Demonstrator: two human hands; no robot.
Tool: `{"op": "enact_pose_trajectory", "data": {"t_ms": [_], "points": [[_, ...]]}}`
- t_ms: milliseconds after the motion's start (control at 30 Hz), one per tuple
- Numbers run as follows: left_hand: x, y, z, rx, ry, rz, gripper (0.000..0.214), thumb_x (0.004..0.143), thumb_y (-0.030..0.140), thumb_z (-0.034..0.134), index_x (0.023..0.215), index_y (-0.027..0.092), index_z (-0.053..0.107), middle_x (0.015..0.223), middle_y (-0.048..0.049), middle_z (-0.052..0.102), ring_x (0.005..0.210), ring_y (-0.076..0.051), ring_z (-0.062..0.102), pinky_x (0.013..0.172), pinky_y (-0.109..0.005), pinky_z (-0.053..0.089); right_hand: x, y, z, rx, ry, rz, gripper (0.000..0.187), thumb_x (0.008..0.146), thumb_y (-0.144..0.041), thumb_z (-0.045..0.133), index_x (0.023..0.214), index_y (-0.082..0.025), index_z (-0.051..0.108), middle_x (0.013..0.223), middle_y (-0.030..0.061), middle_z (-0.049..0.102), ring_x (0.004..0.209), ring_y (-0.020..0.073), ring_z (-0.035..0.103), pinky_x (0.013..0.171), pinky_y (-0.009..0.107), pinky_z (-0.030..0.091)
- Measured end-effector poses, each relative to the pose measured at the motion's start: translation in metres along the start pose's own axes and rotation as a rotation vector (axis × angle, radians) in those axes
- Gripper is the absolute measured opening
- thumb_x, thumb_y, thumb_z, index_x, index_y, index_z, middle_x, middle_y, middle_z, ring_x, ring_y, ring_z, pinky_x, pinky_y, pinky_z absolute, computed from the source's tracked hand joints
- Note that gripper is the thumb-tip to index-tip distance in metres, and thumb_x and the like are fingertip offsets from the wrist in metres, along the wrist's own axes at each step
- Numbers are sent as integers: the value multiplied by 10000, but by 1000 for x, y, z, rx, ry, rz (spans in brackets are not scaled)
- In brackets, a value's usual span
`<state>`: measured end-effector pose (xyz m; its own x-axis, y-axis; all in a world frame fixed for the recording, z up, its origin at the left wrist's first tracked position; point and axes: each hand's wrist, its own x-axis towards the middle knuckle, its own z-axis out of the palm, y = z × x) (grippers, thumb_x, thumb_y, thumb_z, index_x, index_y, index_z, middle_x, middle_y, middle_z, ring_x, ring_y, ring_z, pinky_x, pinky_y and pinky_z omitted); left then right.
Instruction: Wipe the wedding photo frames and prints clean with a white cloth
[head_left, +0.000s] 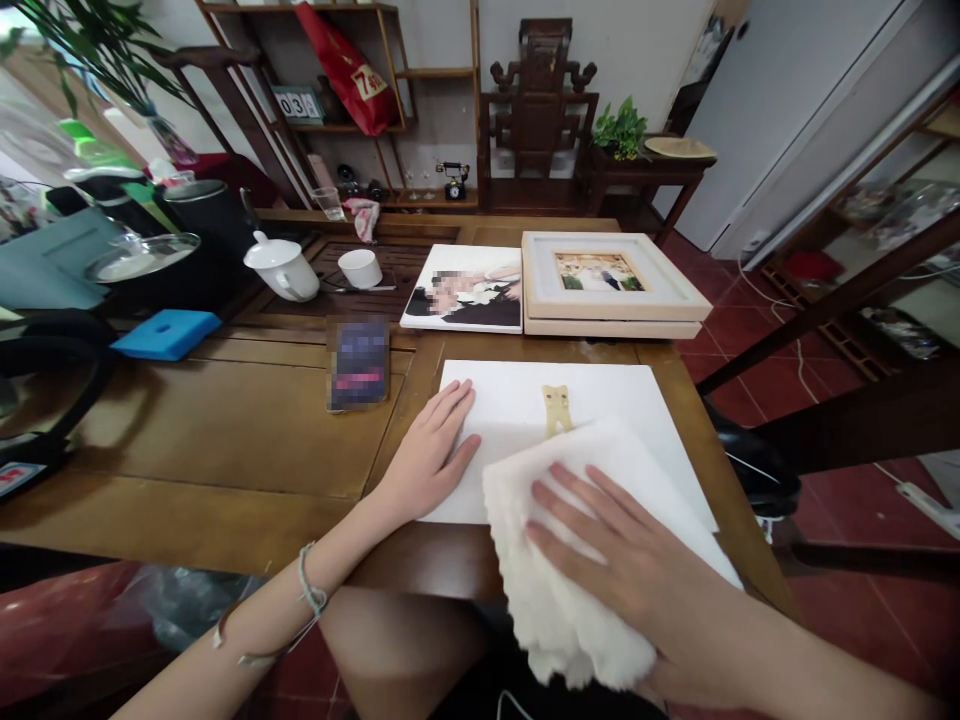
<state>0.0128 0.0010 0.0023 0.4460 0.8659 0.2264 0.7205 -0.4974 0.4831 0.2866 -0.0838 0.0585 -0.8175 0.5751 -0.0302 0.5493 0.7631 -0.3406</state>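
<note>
A white flat panel (600, 400), face down with a small metal hanger (556, 408) near its top edge, lies at the near edge of the wooden table (247, 430). My left hand (435, 450) lies flat on the panel's left edge, fingers stretched out. My right hand (622, 550) presses flat on a fluffy white cloth (555, 600) that covers the panel's near right part and hangs over the table edge.
Behind the panel are a photo canvas (469, 290) and a stacked framed picture (607, 280). A small stand card (358, 362), white teapot (281, 268), cup (360, 268) and blue sponge (166, 333) sit further left. Shelves and a carved chair stand at the back.
</note>
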Motion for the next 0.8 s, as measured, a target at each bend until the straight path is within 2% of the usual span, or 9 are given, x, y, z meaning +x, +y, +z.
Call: {"op": "enact_pose_trajectory", "data": {"t_ms": [67, 167, 300, 400, 467, 533, 700, 800], "points": [[0, 0, 0, -6, 6, 4, 530, 985, 334, 392, 1487, 171, 344, 1557, -125, 348, 1468, -290, 246, 1188, -534, 259, 4, 7, -4, 39, -46, -59, 1020, 539, -144, 669, 1499, -171, 327, 1607, 121, 184, 1479, 338, 50, 1183, 575, 80], [0, 0, 0, -9, -1, -5, 535, 985, 339, 396, 1490, 174, 338, 1558, -124, 345, 1467, -288, 251, 1189, -532, 258, 16, 39, -14, 82, -15, -47, 941, 606, -87, 594, 1497, -228, 328, 1605, 70, 216, 1482, 269, 104, 1185, 552, 93], [1, 1, -1, -6, -13, -22, 534, 984, 348, 395, 1482, 161, 355, 1555, -130, 351, 1465, -289, 257, 1193, -526, 253, 37, 87, -22, 68, 190, 102, 825, 665, -76, 519, 1462, -251, 394, 1584, 52, 285, 1471, 243, 177, 1179, 566, 74], [1, 2, -1, -4, -13, -23, 531, 984, 349, 389, 1476, 152, 364, 1551, -135, 357, 1463, -291, 259, 1192, -528, 254, 51, 101, -22, 32, 306, 251, 753, 675, -95, 506, 1420, -201, 469, 1535, 95, 383, 1451, 272, 244, 1174, 572, 101], [1, 2, -1, -3, -11, -21, 530, 986, 349, 380, 1474, 143, 367, 1549, -141, 358, 1463, -292, 259, 1190, -529, 258, 56, 94, -19, 31, 315, 294, 740, 664, -99, 505, 1399, -183, 500, 1515, 106, 415, 1444, 291, 258, 1171, 577, 114], [1, 2, -1, -2, -8, -19, 529, 988, 349, 373, 1474, 141, 365, 1548, -143, 359, 1461, -292, 263, 1187, -530, 262, 54, 74, -14, 16, 278, 273, 754, 643, -111, 527, 1394, -180, 509, 1519, 110, 408, 1452, 309, 230, 1169, 590, 103], [1, -1, 1, -9, -3, -2, 526, 981, 303, 365, 1475, 120, 363, 1551, -151, 350, 1465, -283, 252, 1199, -506, 250, 34, 7, -2, -6, 59, 58, 944, 535, -135, 613, 1457, -137, 413, 1563, 144, 314, 1474, 350, 97, 1170, 597, 4], [0, -3, 1, -26, 4, 19, 514, 980, 247, 328, 1478, 121, 361, 1554, -147, 345, 1467, -274, 247, 1202, -502, 247, 30, -3, -4, 42, -5, 6, 950, 550, -144, 624, 1470, -136, 387, 1574, 139, 291, 1477, 321, 108, 1188, 549, 63]]}}
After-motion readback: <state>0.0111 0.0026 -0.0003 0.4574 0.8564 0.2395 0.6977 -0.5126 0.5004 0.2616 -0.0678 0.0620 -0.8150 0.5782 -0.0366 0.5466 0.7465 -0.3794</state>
